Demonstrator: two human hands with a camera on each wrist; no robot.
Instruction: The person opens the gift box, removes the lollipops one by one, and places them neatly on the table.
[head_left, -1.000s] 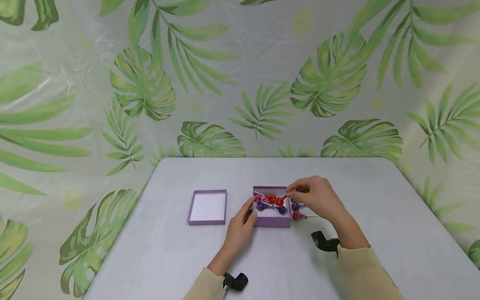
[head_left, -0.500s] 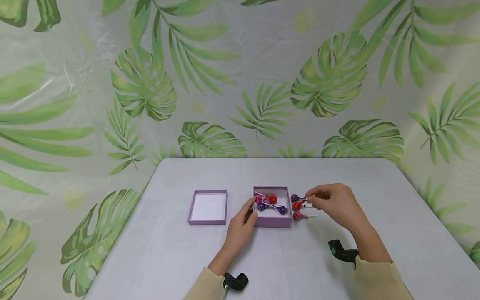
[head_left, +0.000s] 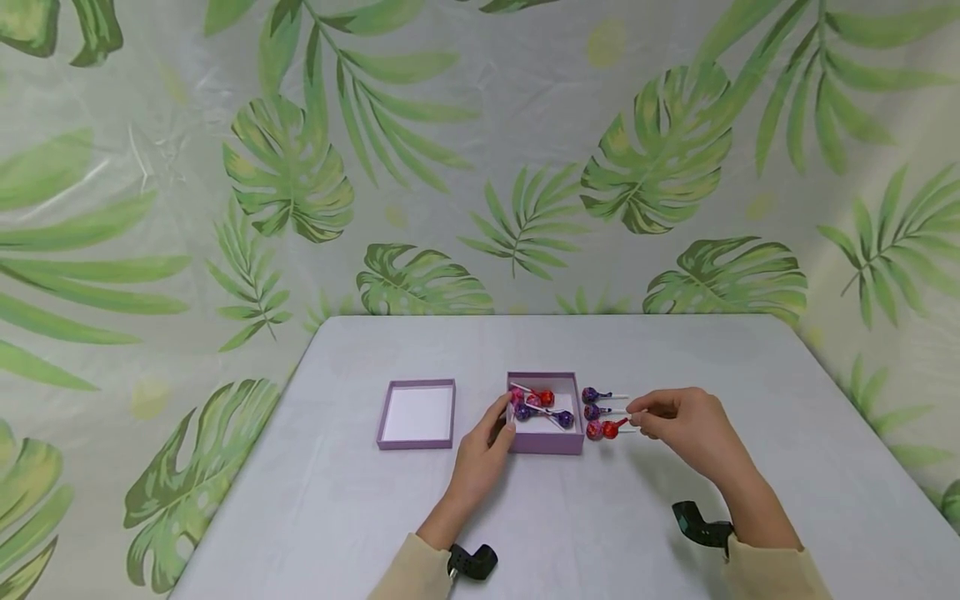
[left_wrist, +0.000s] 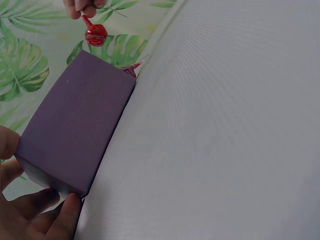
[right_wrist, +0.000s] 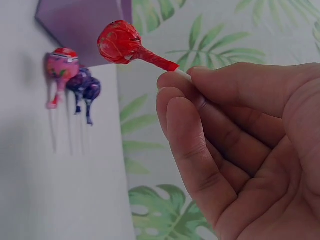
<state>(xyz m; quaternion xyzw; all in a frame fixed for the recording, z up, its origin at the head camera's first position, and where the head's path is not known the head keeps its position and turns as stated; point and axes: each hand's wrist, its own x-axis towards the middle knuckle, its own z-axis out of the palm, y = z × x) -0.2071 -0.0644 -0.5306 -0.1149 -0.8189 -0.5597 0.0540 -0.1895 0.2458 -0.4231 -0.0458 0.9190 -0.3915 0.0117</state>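
Note:
In the head view my right hand (head_left: 686,425) pinches the white stick of a red lollipop (head_left: 611,429) between thumb and fingertips. The right wrist view shows its red-wrapped head (right_wrist: 120,42) held up off the table, pointing away from the palm. My left hand (head_left: 482,458) holds the left end of a purple box (head_left: 545,444), fingers and thumb at its wall and corner. Inside the box lie several lollipops, among them a red one (head_left: 547,398) and a purple one (head_left: 565,420). To its right, two purple lollipops (head_left: 591,394) and a pink one (head_left: 594,430) lie in a column.
A shallow purple lid (head_left: 415,444) with a white inside lies to the left of the box. All of this sits on a white-covered table (head_left: 360,525). A leaf-printed curtain (head_left: 420,183) hangs behind the table and along its sides.
My right hand lifted the red lollipop out of the box and carried it right and toward me, over the pink lollipop. The left hand has stayed on the box.

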